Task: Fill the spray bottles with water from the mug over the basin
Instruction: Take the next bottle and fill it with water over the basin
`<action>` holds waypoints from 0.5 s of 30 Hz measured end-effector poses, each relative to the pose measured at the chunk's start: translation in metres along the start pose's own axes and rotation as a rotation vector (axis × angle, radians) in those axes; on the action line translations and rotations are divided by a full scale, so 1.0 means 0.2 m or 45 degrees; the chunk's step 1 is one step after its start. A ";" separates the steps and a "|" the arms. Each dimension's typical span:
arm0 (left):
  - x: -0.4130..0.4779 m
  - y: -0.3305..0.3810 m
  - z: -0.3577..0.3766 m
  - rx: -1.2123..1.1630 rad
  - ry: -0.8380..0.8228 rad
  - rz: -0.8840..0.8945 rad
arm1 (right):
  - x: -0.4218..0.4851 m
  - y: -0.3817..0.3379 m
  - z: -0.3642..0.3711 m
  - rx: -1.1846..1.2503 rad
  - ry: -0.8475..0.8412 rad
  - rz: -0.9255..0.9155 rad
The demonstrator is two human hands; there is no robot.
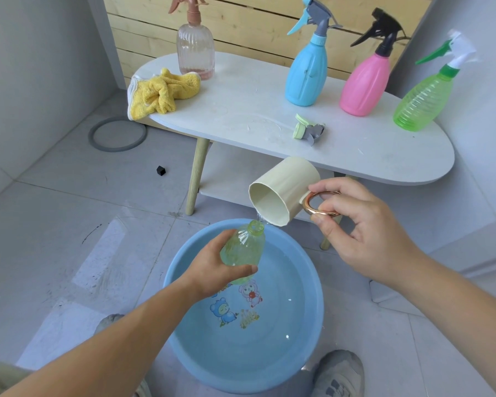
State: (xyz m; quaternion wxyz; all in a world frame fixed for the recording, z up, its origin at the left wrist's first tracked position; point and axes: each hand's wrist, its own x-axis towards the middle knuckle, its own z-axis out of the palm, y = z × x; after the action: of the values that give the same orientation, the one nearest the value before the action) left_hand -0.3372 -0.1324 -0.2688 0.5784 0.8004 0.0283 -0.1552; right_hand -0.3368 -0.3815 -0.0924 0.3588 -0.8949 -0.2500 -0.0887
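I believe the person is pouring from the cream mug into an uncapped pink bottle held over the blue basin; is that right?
No: the head view shows the uncapped bottle is pale green, not pink. The left hand holds it over the blue basin while the right hand tips the cream mug.

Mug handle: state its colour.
Shiny rose-gold handle on the cream mug, pinched by the right hand; the head view shows it best.

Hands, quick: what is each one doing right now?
Left hand: grips the uncapped green bottle over the basin.
Right hand: holds the cream mug by its gold handle, tipped toward the bottle's mouth.
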 end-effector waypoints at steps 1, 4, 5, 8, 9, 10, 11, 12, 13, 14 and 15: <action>0.00 0.00 0.00 -0.004 -0.005 -0.003 | 0.00 0.01 0.00 -0.023 -0.003 -0.015; -0.01 0.01 0.00 -0.021 -0.008 0.000 | -0.01 0.02 0.01 -0.111 -0.020 -0.072; -0.01 0.01 0.00 -0.021 -0.007 0.002 | -0.01 0.02 0.01 -0.145 -0.026 -0.096; -0.01 0.01 0.00 -0.022 -0.011 -0.017 | -0.01 0.02 0.02 -0.227 -0.042 -0.194; -0.01 0.02 0.00 -0.019 -0.012 -0.015 | 0.00 0.02 0.02 -0.249 -0.049 -0.228; -0.02 0.02 0.00 -0.018 -0.013 -0.015 | 0.00 0.03 0.02 -0.273 -0.053 -0.262; -0.02 0.02 0.00 -0.019 -0.015 -0.015 | 0.00 0.03 0.02 -0.298 -0.057 -0.293; -0.02 0.02 0.00 -0.015 -0.015 -0.019 | 0.00 0.03 0.02 -0.323 -0.060 -0.319; -0.02 0.03 0.00 -0.010 -0.013 -0.025 | 0.00 0.03 0.03 -0.349 -0.061 -0.347; -0.02 0.03 0.00 -0.007 -0.012 -0.032 | 0.01 0.03 0.03 -0.374 -0.064 -0.377; -0.02 0.02 0.00 -0.008 -0.010 -0.036 | 0.01 0.04 0.03 -0.399 -0.072 -0.408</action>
State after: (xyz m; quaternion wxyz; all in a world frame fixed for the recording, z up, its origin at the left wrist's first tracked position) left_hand -0.3403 -0.1334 -0.2631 0.5788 0.7974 0.0376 -0.1663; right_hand -0.3318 -0.3808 -0.1012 0.1893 -0.8907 -0.3823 -0.1571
